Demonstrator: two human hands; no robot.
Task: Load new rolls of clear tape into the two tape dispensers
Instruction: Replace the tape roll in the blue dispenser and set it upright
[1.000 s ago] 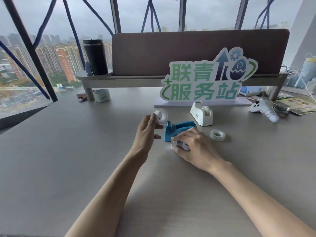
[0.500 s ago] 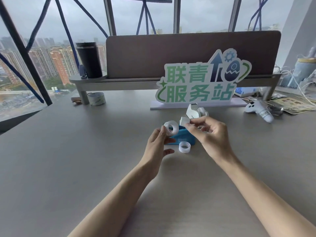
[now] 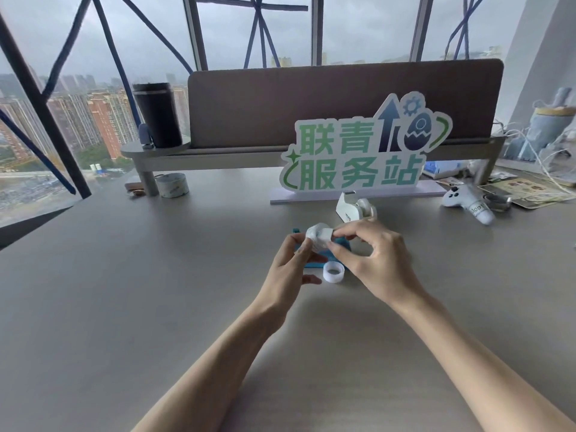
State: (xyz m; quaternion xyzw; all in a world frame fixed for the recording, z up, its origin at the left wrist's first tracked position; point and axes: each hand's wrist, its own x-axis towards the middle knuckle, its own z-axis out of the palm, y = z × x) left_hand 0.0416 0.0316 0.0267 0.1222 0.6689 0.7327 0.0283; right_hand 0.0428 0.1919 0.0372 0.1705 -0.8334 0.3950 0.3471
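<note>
1. Desk (image 3: 124, 307), broad and grey-brown, filling most of the view beneath a wall of windows.
2. Partition panel (image 3: 343, 101), brown, upright along the far edge of the desk on a low grey shelf.
3. Sign (image 3: 361, 151), white with green characters, a dark arrow and an egg, standing in front of the panel.
4. Travel mug (image 3: 158, 115), black, upright on the left end of the shelf.
5. Right hand (image 3: 377, 260), raised above the middle of the desk, thumb and fingertips pinched on a small white core piece (image 3: 325, 235) pressed against the side of the roll.
6. Left hand (image 3: 288, 269), raised opposite, fingers closed on the roll of clear tape (image 3: 316, 233), held on edge between the two hands.
7. Blue tape dispenser (image 3: 314, 260), flat on the desk directly under and behind the hands, mostly hidden by them.
8. White tape dispenser (image 3: 355, 210), just beyond the hands, in front of the sign, with a roll seated in it.
9. White game controller (image 3: 467, 202), lying far right near some papers.
10. Wide tape roll (image 3: 172, 185), pale, on the desk beside the shelf leg at left.
11. Second clear roll (image 3: 333, 272), lying flat on the desk just in front of the blue dispenser, between the two wrists, touched by neither hand.
</note>
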